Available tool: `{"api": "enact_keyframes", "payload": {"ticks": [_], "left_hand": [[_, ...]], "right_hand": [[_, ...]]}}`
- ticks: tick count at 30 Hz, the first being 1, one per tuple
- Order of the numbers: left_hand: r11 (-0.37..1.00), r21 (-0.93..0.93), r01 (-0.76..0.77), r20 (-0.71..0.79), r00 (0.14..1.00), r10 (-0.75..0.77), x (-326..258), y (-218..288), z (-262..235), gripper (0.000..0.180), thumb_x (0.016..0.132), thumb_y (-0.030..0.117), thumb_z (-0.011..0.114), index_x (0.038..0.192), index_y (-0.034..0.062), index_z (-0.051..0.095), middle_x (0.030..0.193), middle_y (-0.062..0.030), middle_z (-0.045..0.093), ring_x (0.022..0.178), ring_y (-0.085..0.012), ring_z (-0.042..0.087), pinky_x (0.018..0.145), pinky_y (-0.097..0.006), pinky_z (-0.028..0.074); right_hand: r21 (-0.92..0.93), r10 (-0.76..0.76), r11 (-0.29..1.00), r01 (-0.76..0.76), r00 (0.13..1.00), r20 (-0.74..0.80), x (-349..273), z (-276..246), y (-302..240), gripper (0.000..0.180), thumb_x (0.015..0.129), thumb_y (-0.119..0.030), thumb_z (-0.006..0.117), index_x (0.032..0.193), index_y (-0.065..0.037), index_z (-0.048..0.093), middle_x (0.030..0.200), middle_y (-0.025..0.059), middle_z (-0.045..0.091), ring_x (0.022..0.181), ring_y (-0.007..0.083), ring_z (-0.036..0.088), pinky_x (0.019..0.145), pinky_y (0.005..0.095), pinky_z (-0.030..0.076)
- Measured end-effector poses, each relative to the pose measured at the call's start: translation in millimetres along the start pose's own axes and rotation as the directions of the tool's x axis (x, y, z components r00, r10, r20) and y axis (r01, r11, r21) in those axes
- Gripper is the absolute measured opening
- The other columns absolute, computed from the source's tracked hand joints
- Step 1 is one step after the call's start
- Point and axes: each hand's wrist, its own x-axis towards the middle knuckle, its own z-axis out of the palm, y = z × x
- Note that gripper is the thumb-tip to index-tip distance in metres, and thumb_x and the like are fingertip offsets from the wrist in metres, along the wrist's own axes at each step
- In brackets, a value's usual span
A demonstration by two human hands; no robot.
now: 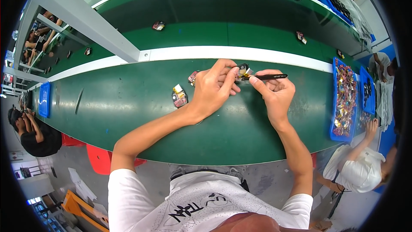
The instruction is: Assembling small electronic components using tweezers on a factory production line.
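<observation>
My left hand (pixel 214 87) pinches a small round black part (pixel 243 68) with a bit of yellow on it, held just above the green table (pixel 128 103). My right hand (pixel 274 92) grips black tweezers (pixel 266 77) whose tip points left and touches that part. Both hands meet near the white strip at the table's far edge. Left of my left hand, two small circuit assemblies lie on the table, a reddish one (pixel 192 77) and one with a yellow piece (pixel 179 96).
A blue tray (pixel 334 103) filled with several small parts sits at the right, with another blue tray (pixel 368 90) beyond it. A green conveyor belt (pixel 214 34) carries scattered parts behind the white strip. Other people sit at the left and lower right. Red stools stand under the table.
</observation>
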Motion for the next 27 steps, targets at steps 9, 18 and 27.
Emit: {"api": "enact_keyframes", "payload": {"ticks": [9,18,27], "left_hand": [[0.999,-0.01,0.031,0.005,1.0,-0.031,1,-3,-2,0.017,0.103,0.006,0.06,0.111,-0.0097,0.061,0.087,-0.0148,0.074,0.069,-0.0201,0.076,0.057,-0.028,0.063],[0.976,-0.135,0.174,0.077,0.983,-0.164,5,-1,-8,0.025,0.105,0.012,0.059,0.117,-0.0094,0.063,0.093,-0.0159,0.073,0.071,-0.0201,0.075,0.056,-0.027,0.061],[0.922,-0.284,0.263,0.211,0.955,-0.207,14,0,-15,0.036,0.106,0.022,0.058,0.127,-0.0066,0.065,0.099,-0.0163,0.073,0.07,-0.0215,0.075,0.05,-0.026,0.059]], "right_hand": [[0.043,0.203,0.978,-0.205,0.977,0.061,3,-2,-13,0.016,0.086,0.004,0.079,0.099,0.006,0.069,0.088,0.0107,0.074,0.079,0.0117,0.071,0.065,0.0198,0.051],[0.042,0.136,0.989,-0.139,0.989,0.063,3,-4,-6,0.014,0.086,0.004,0.079,0.097,0.005,0.07,0.078,0.0025,0.069,0.059,-0.001,0.05,0.052,0.0164,0.035],[0.019,-0.103,0.995,0.102,0.994,0.041,1,-1,-3,0.013,0.083,0.005,0.081,0.092,0.004,0.072,0.081,0.003,0.071,0.054,-0.0023,0.043,0.048,0.0175,0.03]]}}
